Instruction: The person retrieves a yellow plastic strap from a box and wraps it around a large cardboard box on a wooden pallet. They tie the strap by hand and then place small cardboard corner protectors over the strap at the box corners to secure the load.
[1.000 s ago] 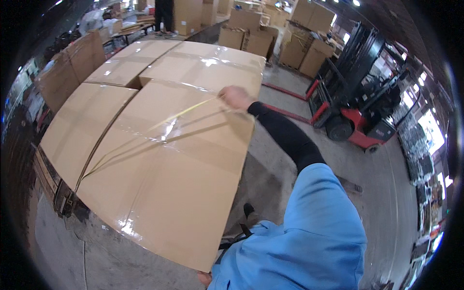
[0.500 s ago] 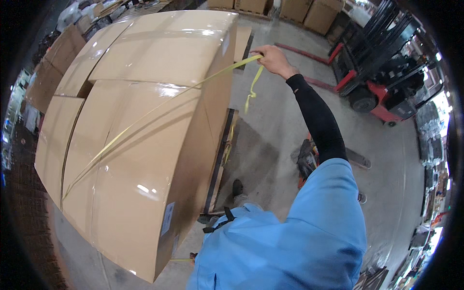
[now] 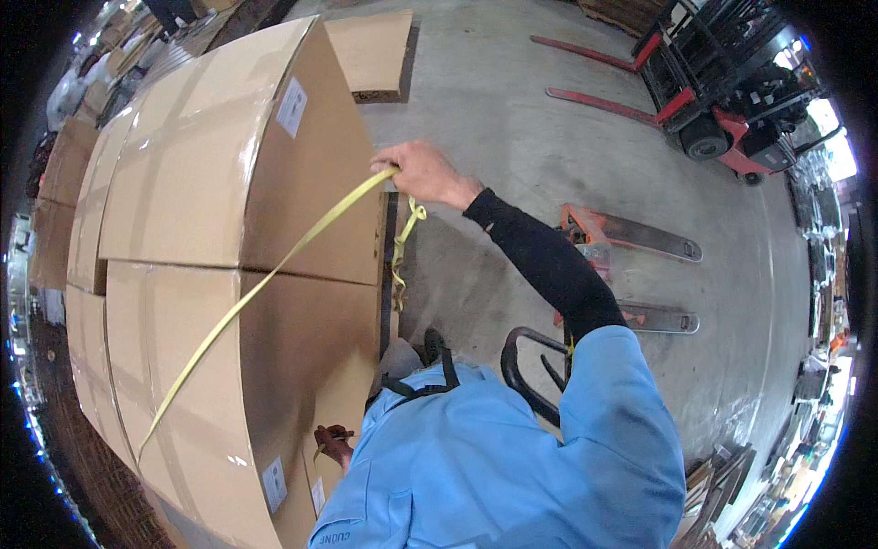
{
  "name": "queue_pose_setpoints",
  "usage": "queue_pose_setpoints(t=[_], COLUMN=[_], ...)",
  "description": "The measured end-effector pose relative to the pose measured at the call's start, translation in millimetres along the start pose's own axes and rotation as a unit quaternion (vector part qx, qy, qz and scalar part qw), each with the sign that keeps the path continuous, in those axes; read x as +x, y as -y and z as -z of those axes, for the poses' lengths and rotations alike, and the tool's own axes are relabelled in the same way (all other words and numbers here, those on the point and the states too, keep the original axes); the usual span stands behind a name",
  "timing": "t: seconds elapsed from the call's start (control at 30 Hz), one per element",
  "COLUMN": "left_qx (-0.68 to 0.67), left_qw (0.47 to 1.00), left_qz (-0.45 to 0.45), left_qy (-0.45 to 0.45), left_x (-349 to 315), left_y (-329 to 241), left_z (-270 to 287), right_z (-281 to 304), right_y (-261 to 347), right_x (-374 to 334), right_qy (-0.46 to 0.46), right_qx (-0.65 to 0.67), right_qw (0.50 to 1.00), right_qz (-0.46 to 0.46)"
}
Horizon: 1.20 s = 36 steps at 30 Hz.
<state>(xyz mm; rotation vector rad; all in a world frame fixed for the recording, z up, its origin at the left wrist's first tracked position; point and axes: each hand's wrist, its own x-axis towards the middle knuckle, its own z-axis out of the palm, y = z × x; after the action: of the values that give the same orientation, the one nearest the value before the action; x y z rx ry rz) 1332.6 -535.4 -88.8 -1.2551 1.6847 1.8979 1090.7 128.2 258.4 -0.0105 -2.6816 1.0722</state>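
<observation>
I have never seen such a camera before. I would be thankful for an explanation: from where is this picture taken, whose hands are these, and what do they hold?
No robot is handling things here; a person works with two bare hands. The camera sits on the person's head and looks down. Its wide fisheye lens makes straight edges bend near the rim.

The right hand grips a yellow strap, which passes over large cardboard boxes. The left hand is low beside them, in shadow; a little yellow shows at its fingers, but its grip is unclear.

On the grey floor to the right stand an orange pallet jack and, farther away, a red and black forklift.
</observation>
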Motion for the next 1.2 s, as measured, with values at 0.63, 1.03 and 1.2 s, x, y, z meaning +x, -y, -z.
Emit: queue_pose_setpoints(t=[0.63, 1.03, 1.2], left_qx=[0.022, -0.027, -0.091], left_qw=[0.998, 0.988, 0.970], left_qz=[-0.063, -0.124, -0.173], left_qy=[0.011, -0.083, -0.146], left_x=[62, 113, 97], left_y=[-108, -147, -147], left_z=[-322, -557, -584], right_z=[-3, -18, 19], right_y=[-95, -135, -132], right_x=[113, 218, 293], right_qy=[0.183, 0.385, 0.380], right_qx=[0.226, 0.303, 0.316], right_qw=[0.955, 0.821, 0.798], right_qz=[0.062, 0.293, 0.345])
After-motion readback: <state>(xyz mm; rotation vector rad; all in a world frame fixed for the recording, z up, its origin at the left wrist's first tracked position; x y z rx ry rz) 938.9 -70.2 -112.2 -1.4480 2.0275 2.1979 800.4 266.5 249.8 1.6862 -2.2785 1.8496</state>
